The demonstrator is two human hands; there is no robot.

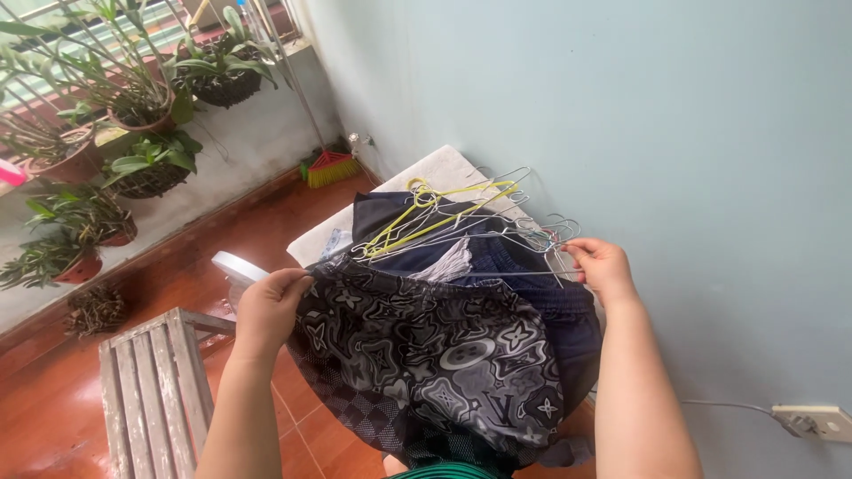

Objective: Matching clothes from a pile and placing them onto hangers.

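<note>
Both hands hold the black patterned shorts (435, 355) stretched by the waistband just in front of the pile of wire hangers (479, 222). The left hand (271, 306) pinches one end; the right hand (603, 266) grips the other beside a hanger, keeping the cloth flat.

Black-and-grey shorts (435, 355) are showing a busy flower-and-swirl print, checkered near the hem. Behind them navy cloth (532, 275) is peeking out. A yellow hanger (426, 213) is standing out among silver hangers (532, 232). The floor (53, 417) is gleaming red-brown, the wall (674, 115) pale blue, the broom (330, 167) red-yellow.
</note>
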